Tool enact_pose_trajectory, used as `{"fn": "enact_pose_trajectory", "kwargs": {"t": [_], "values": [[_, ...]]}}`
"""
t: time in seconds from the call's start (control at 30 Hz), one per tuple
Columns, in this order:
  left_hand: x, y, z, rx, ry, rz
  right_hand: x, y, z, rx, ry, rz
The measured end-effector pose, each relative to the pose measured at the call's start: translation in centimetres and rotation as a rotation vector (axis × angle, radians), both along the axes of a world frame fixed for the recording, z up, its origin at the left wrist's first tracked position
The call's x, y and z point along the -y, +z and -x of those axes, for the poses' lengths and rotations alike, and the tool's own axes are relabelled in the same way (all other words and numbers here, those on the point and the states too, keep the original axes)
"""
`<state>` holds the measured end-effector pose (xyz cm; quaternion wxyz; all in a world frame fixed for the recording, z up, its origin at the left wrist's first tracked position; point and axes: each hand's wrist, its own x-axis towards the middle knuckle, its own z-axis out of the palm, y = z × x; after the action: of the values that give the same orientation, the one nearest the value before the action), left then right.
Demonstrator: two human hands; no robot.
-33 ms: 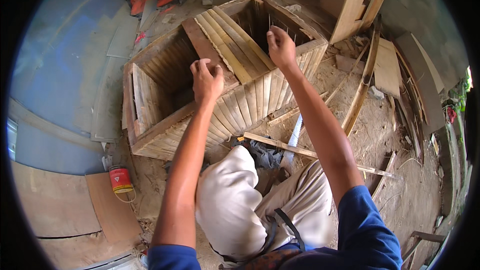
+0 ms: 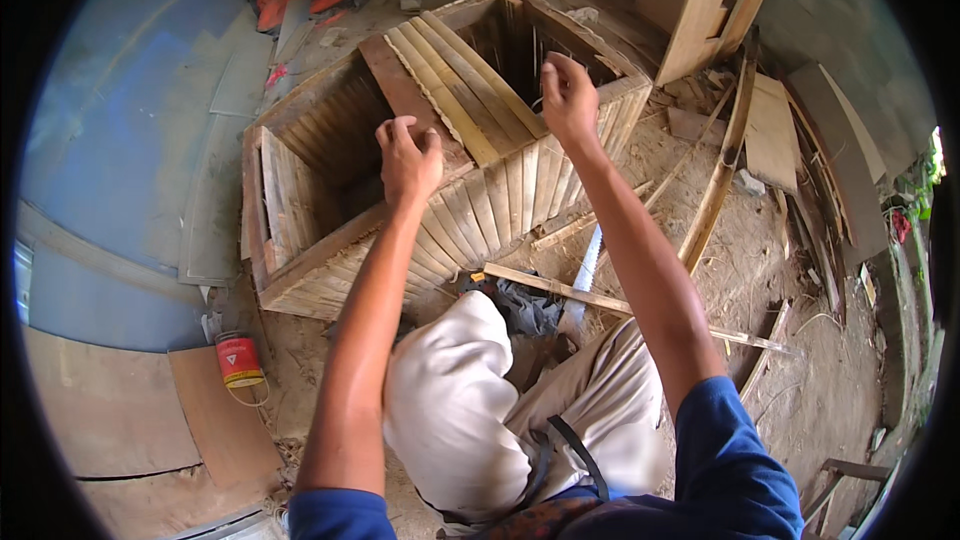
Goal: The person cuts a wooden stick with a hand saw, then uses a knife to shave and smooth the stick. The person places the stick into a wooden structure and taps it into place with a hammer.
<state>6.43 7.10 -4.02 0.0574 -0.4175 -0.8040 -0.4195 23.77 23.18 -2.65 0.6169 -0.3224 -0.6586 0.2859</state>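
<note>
A wooden box frame (image 2: 500, 200) clad in narrow slats lies in front of me, with an opening at each end of its top. Several pale slats (image 2: 465, 90) and a brown board (image 2: 415, 90) cross the middle. My left hand (image 2: 410, 162) is over the near end of the brown board, fingers loosely bent, thumb apart, nothing visible in them. Whether it touches the board I cannot tell. My right hand (image 2: 570, 105) is above the box's near rim by the right opening, fingers curled toward the thumb; anything between them is too small to make out.
A handsaw (image 2: 583, 275) and a long wooden strip (image 2: 560, 287) lie before my knees, beside dark cloth (image 2: 530, 308). At the left stands a red and yellow can (image 2: 238, 358). Timber lengths (image 2: 722, 165) and upright boards (image 2: 705, 15) are at the right.
My right hand has shifted slightly to the right and nearer to me, its fingers turned a little. The left hand stays over the board. The whole view has moved slightly.
</note>
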Motion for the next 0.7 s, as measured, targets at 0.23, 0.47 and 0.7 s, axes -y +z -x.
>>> {"fn": "enact_pose_trajectory", "kwargs": {"t": [0.23, 0.47, 0.7], "values": [[-0.2, -0.6, 2.1, -0.065, -0.173, -0.072, 10.3, -14.5, -11.9, 0.258, -0.071, 0.323], [4.1, 0.5, -2.6, -0.437, -0.158, 0.039, 26.8, -30.2, -15.5, 0.777, 0.327, 0.347], [13.8, -6.2, -10.0, -0.138, -0.82, 0.257, 27.3, -29.0, -14.1, 1.334, 0.77, 0.375]]}}
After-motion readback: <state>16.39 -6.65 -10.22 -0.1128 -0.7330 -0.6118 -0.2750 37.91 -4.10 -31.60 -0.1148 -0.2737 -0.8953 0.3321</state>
